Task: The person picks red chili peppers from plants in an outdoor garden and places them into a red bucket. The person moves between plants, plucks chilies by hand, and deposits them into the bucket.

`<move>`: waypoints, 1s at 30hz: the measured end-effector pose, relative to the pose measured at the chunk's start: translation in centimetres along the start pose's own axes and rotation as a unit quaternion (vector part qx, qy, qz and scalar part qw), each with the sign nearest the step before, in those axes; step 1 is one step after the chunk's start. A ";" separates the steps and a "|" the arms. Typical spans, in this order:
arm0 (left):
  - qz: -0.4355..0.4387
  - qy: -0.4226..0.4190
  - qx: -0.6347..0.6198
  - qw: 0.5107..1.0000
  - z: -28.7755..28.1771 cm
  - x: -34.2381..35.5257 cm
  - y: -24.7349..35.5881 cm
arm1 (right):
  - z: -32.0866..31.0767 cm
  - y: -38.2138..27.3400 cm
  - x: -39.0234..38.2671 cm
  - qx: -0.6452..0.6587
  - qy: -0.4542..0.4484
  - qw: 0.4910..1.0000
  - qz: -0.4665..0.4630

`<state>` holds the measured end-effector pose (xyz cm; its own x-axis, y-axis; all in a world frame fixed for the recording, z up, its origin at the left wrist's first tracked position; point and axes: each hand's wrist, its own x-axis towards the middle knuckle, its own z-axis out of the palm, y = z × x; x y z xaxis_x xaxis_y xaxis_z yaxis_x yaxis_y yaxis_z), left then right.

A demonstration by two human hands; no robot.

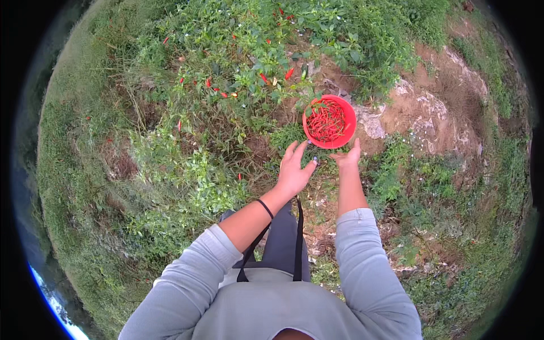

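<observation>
A red plastic bucket (352, 126) filled with red chili peppers (327, 120) is in front of me, right of centre. Just below its near left side is my left hand (292, 171), fingers spread and nothing visible in them. A small dark item sits at the tip of its thumb; what it is cannot be made out. My right hand (347, 158) is at the bucket's near right rim, thumb and fingers apart. Whether its fingertips touch the bucket I cannot tell. Green leaves overlap the bucket's far left edge.
Chili plants (249, 68) with scattered red peppers (289, 73) grow ahead and to the left. Bare soil with torn pale sheeting (372, 122) lies right of the bucket. Low weeds (408, 175) cover the ground farther right. A dark strap (298, 238) hangs before my legs.
</observation>
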<state>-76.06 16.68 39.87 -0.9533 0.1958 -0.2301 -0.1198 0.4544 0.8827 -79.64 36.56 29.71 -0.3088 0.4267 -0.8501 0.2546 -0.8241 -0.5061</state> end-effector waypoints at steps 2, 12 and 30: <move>-0.095 -0.044 -0.091 0.990 -2.4 -3.0 -2.8 | -0.9 -0.7 -0.4 -0.068 -0.018 0.997 -0.029; -0.268 0.082 -0.180 0.943 -16.9 -14.9 -4.6 | -8.9 4.3 -9.6 -0.355 -0.173 0.916 0.073; -0.250 -0.117 -0.390 0.878 -21.0 -1.7 0.9 | 22.1 -4.5 -15.3 -0.633 -0.231 0.557 -0.484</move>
<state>-80.34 -1.52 49.65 -0.6550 0.3552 -0.6669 -0.7482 -0.1813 0.6382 -96.32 25.48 48.20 -0.9923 0.0600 -0.1080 0.1156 0.7589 -0.6409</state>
